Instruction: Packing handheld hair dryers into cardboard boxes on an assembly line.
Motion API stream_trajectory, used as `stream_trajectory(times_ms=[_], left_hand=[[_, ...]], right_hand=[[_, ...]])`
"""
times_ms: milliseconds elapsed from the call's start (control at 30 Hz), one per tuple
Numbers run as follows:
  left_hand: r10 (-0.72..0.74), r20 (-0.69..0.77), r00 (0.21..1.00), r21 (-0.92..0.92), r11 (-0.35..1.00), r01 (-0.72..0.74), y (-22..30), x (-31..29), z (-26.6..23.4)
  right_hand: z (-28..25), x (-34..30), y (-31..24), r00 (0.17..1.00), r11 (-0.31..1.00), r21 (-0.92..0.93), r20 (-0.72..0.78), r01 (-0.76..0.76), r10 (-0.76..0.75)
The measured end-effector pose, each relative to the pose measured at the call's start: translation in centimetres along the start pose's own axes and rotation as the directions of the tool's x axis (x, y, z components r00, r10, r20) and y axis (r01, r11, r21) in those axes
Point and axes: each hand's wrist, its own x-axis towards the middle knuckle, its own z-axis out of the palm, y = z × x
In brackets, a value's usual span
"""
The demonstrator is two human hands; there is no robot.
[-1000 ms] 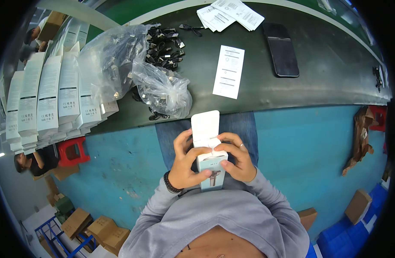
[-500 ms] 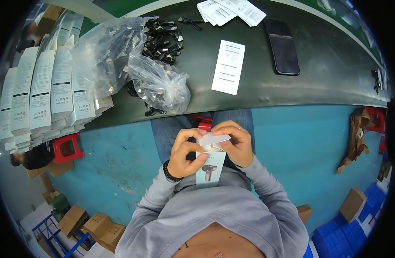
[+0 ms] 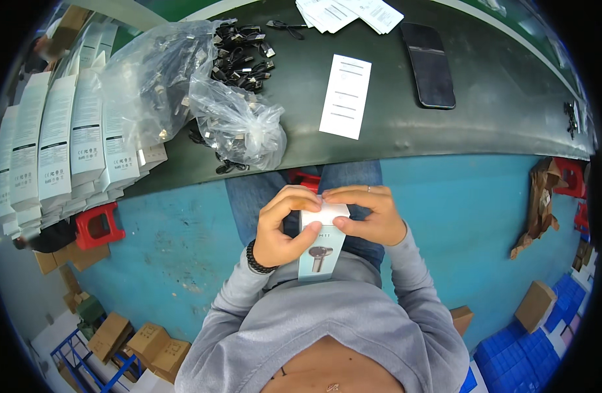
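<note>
A light blue carton (image 3: 319, 257) with a white top stands upright in front of my body, a picture of a round-headed device printed on its front. My left hand (image 3: 280, 228) grips its left side at the top, the thumb on the front edge. On the other side, my right hand (image 3: 373, 215) has its fingers on the far edge of the white top and its thumb at the near right corner. The top flap lies flat between my thumbs and fingers. The inside of the carton is hidden.
On the dark table (image 3: 393, 134) lie a white leaflet (image 3: 345, 97), a black phone (image 3: 431, 69), clear bags of black cables (image 3: 245, 134) and more leaflets (image 3: 350, 13). Many similar cartons (image 3: 55, 147) are piled at the left. A red stool (image 3: 99, 226) stands below them.
The raised translucent-white flap has gone down, leaving the carton's top closed and flat. My right thumb has moved to the near edge. The view has shifted slightly.
</note>
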Motion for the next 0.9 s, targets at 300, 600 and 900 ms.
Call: stream_trajectory(times_ms=[300,600,900], left_hand=[[-0.037,0.038,0.999,-0.086,0.996,0.04,-0.2,-0.3,0.3],[-0.004,0.097,0.995,-0.184,0.983,0.021,-1.2,-0.5,-0.2],[0.118,0.063,0.991,-0.13,0.986,-0.109,-2.2,-2.1,0.1]], right_hand=[[0.4,-1.3,0.7,1.0,1.0,-0.006,-0.017,0.016,-0.016],[0.9,-1.7,0.6,0.99,0.977,-0.17,-0.035,0.132,-0.14],[2.1,-3.4,-0.6,0.992,0.922,-0.367,0.004,0.12,-0.128]])
